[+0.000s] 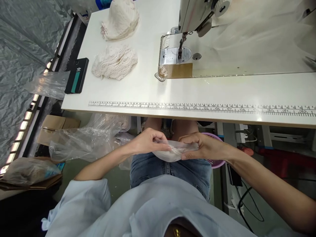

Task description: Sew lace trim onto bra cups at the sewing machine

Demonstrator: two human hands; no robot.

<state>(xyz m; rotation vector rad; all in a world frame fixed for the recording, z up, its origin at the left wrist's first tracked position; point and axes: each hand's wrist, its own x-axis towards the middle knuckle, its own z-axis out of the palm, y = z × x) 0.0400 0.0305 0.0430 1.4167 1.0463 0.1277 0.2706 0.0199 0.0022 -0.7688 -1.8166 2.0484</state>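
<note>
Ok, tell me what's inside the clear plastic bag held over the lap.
A strip of white lace trim shows through the clear plastic bag. The left hand and right hand cover both ends, hiding the rest.

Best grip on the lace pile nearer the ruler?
I'd pinch the lace pile from above at its raised middle folds, coming from the ruler side: it is a soft, low heap with no stiff edge, and the phone and other pile sit at its left and far sides. Left hand and right hand both hold the bag.
</note>
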